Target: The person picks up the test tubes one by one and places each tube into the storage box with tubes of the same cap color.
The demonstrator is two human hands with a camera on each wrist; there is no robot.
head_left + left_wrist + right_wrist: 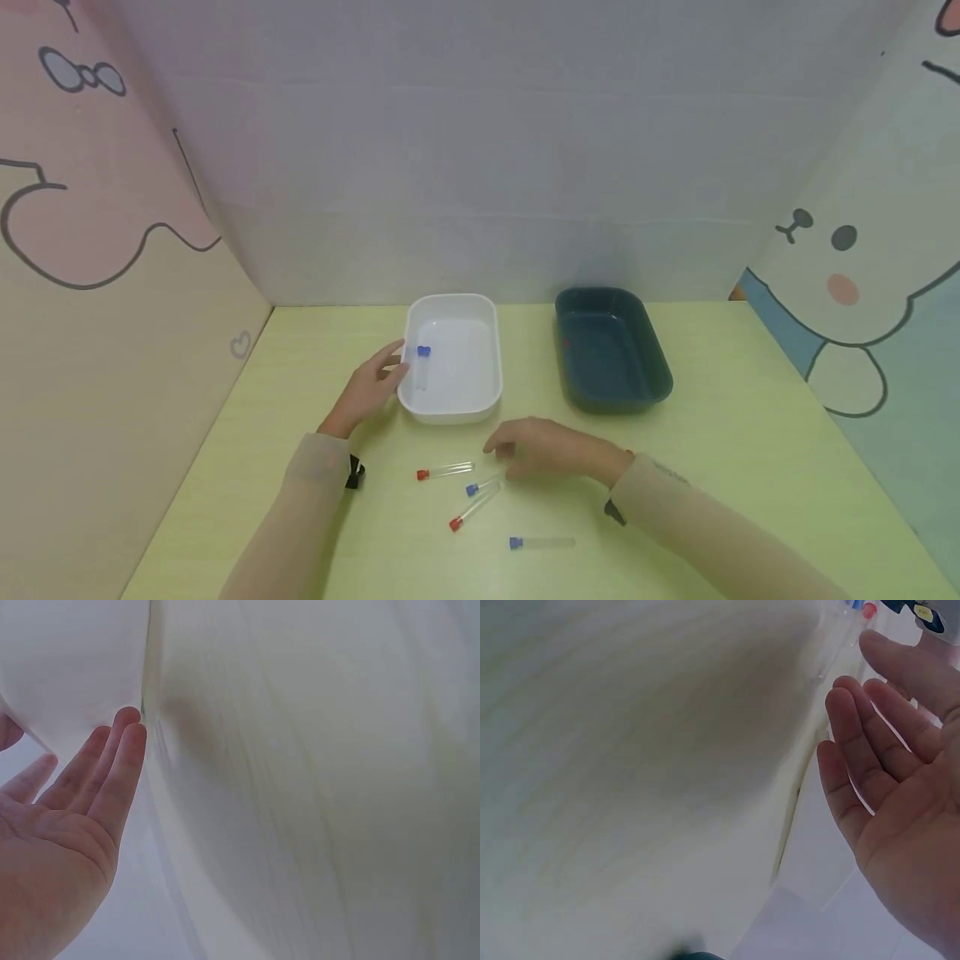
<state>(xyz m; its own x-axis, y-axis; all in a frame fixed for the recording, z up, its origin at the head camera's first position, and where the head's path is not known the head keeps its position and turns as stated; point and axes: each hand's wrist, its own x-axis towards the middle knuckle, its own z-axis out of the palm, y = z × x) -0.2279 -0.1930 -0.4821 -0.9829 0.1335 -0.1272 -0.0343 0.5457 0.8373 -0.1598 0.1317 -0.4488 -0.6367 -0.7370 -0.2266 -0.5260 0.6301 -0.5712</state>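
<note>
In the head view my left hand (369, 387) is at the left side of a white tray (491, 367), its fingers extended against the outer wall. A blue-capped tube (423, 367) lies inside that tray. My right hand (546, 447) hovers above the table, fingers slightly bent, with nothing in them. Nearest to it are a blue-capped tube (482, 485) and a red-capped tube (474, 508). Another red-capped tube (446, 471) lies farther left, and one more blue-capped tube (542, 542) lies closer to the front.
A dark blue tray (660, 375) stands to the right of the white one, with a small faint red spot at its left inner side. Behind both trays rises a pale back wall (480, 167). Printed panels flank the yellow table (750, 467).
</note>
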